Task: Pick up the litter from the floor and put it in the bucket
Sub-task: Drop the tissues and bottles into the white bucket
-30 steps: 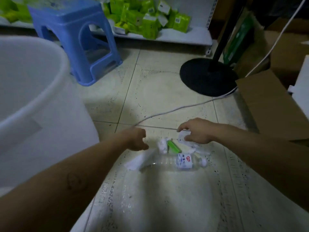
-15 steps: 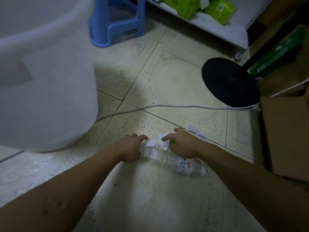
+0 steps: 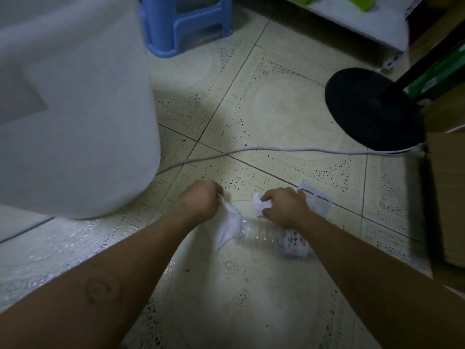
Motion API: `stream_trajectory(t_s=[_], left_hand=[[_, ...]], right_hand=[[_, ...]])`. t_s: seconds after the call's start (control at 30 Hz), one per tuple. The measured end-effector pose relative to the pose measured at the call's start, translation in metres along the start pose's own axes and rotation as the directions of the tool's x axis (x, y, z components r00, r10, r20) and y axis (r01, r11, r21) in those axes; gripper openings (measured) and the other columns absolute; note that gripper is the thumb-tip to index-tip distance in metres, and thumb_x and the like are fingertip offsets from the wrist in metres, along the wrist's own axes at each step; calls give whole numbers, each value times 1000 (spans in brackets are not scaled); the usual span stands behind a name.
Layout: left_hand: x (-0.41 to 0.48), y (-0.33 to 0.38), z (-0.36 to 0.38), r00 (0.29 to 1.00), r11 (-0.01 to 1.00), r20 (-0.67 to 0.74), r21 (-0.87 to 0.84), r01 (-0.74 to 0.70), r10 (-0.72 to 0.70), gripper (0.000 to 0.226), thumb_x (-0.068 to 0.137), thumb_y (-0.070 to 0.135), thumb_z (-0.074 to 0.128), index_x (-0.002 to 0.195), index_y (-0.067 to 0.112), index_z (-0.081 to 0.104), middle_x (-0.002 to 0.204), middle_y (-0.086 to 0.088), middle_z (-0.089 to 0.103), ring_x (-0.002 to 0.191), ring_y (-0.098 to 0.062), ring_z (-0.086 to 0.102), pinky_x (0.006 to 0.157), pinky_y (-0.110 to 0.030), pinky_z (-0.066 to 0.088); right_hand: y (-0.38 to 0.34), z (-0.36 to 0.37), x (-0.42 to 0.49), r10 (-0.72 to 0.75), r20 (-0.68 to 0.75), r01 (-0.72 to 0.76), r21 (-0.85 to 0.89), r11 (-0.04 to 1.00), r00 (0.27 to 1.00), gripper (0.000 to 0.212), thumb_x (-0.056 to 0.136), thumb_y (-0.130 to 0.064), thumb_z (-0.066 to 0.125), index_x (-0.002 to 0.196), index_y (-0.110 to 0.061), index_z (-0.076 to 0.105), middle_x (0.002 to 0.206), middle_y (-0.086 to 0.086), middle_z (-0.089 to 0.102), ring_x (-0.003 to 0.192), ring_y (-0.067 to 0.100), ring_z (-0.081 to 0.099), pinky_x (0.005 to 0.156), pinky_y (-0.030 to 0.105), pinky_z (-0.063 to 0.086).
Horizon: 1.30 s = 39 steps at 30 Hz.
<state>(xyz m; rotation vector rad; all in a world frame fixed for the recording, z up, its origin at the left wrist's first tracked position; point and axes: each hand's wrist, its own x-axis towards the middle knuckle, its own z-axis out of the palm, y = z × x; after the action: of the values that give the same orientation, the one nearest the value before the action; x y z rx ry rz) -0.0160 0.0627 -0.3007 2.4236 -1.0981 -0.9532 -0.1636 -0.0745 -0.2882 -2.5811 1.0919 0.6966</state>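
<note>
A big white bucket point(image 3: 83, 117) stands on the tiled floor at the left. My left hand point(image 3: 201, 200) is closed on a white sheet of paper point(image 3: 227, 226) that hangs down from it over the floor. My right hand point(image 3: 284, 206) is shut on a crumpled white paper wad point(image 3: 259, 205). A clear empty plastic bottle point(image 3: 271, 238) with a white label lies on the floor just below both hands. A clear plastic wrapper point(image 3: 317, 201) lies right behind my right hand.
A white cable point(image 3: 276, 149) crosses the floor beyond the hands. A black round stand base point(image 3: 370, 109) sits at the right, a cardboard box point(image 3: 448, 197) at the right edge, a blue stool point(image 3: 186, 21) behind the bucket, a white shelf point(image 3: 352, 18) at the back.
My view tipped down and closer. My left hand took hold of the white sheet and lifted it. My right hand closed on the paper wad.
</note>
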Motion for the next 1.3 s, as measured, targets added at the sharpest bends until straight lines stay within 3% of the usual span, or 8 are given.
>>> stream_trajectory(t_s=[0.17, 0.37, 0.57, 0.77, 0.87, 1.03, 1.17, 1.3], left_hand=[[8, 8, -22, 999, 969, -46, -247, -1, -11, 25, 94, 19, 47, 108, 7, 63, 108, -15, 65, 91, -24, 59, 75, -32, 46], [-3, 20, -46, 991, 963, -133, -263, -64, 30, 36, 85, 45, 58, 100, 13, 53, 94, -2, 57, 77, -16, 54, 53, -23, 35], [-13, 56, -79, 939, 928, -314, -290, -234, 139, 10, 91, 11, 49, 82, 6, 50, 71, -7, 54, 61, -20, 49, 52, -26, 37], [-31, 123, -140, 857, 869, -426, -258, -422, 290, 22, 94, 29, 45, 91, 10, 55, 81, -5, 62, 74, -22, 58, 64, -31, 44], [-42, 159, -186, 847, 881, -382, -146, -451, 370, 36, 92, 43, 41, 93, 14, 62, 85, -1, 59, 75, -12, 56, 63, -28, 44], [-62, 184, -266, 786, 852, -329, 206, -481, 523, 36, 90, 7, 40, 112, 11, 68, 105, -2, 56, 95, -15, 54, 81, -21, 39], [-74, 155, -315, 783, 853, -359, 330, -403, 508, 50, 87, 2, 45, 129, 28, 52, 126, -4, 57, 94, -16, 50, 75, -26, 38], [-90, 110, -350, 785, 907, -476, 331, -259, 398, 21, 81, 11, 59, 94, 28, 56, 99, -5, 64, 71, -17, 56, 52, -25, 41]], right_hand=[[-2, -24, 1, 27, -145, 30, 379, 925, 989, 31, 77, -24, 72, 107, -19, 66, 99, 3, 66, 83, 18, 59, 64, 25, 42], [0, -69, -11, 9, -245, 123, 520, 845, 970, 6, 87, -13, 62, 92, -16, 63, 69, -6, 56, 56, 9, 61, 47, 16, 42], [-7, -129, -46, -71, -295, 230, 549, 804, 953, 12, 85, -17, 63, 86, -13, 73, 62, 6, 62, 38, 7, 50, 41, 16, 41], [-2, -199, -86, -34, -443, 288, 522, 802, 896, 17, 87, -30, 55, 83, -21, 69, 79, 9, 69, 65, 27, 66, 59, 38, 56], [4, -233, -102, 22, -535, 340, 568, 750, 844, 32, 81, -53, 61, 77, -23, 70, 78, 3, 71, 67, 17, 69, 61, 37, 58], [-2, -266, -112, 37, -642, 457, 583, 672, 766, 10, 86, -21, 61, 83, -26, 69, 73, 2, 70, 56, 11, 69, 63, 40, 62], [-39, -277, -106, -7, -668, 546, 602, 583, 744, 38, 83, -3, 54, 110, -29, 63, 87, 2, 67, 51, 14, 66, 59, 39, 60], [-87, -286, -92, -70, -669, 580, 581, 571, 740, 16, 86, -6, 57, 91, -22, 53, 80, 4, 67, 53, 17, 66, 62, 44, 58]])
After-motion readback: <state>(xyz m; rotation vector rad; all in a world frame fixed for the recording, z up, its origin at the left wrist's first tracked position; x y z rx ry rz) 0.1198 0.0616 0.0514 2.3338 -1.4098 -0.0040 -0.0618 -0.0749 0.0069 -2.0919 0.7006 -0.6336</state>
